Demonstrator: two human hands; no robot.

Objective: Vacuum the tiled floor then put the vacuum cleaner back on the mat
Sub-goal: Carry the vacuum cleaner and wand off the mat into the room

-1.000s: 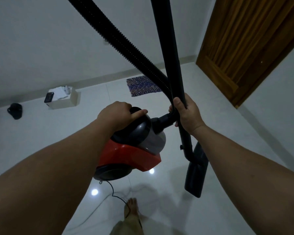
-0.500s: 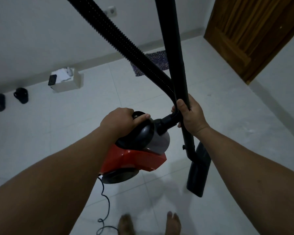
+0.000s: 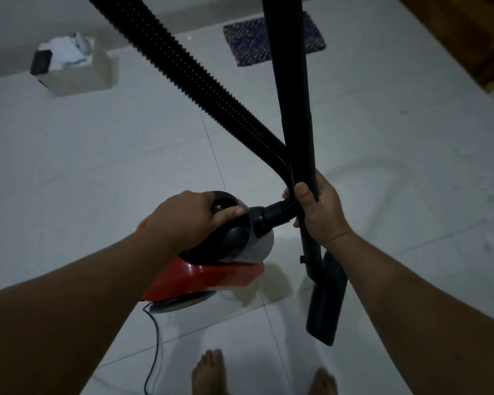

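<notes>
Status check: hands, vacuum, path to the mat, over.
Left hand gripping vacuum handle; right hand around the tube. Vacuum apparently carried, not yet on mat. Bare tile ahead; box off left.

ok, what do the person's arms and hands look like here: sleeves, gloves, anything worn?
Both forearms are bare as far as the frame shows: no sleeve in view. The left hand and right hand wear no gloves, and no ring, watch or wristband shows on either. No markings are visible in the dim light. The feet at the bottom edge are bare too.
</notes>
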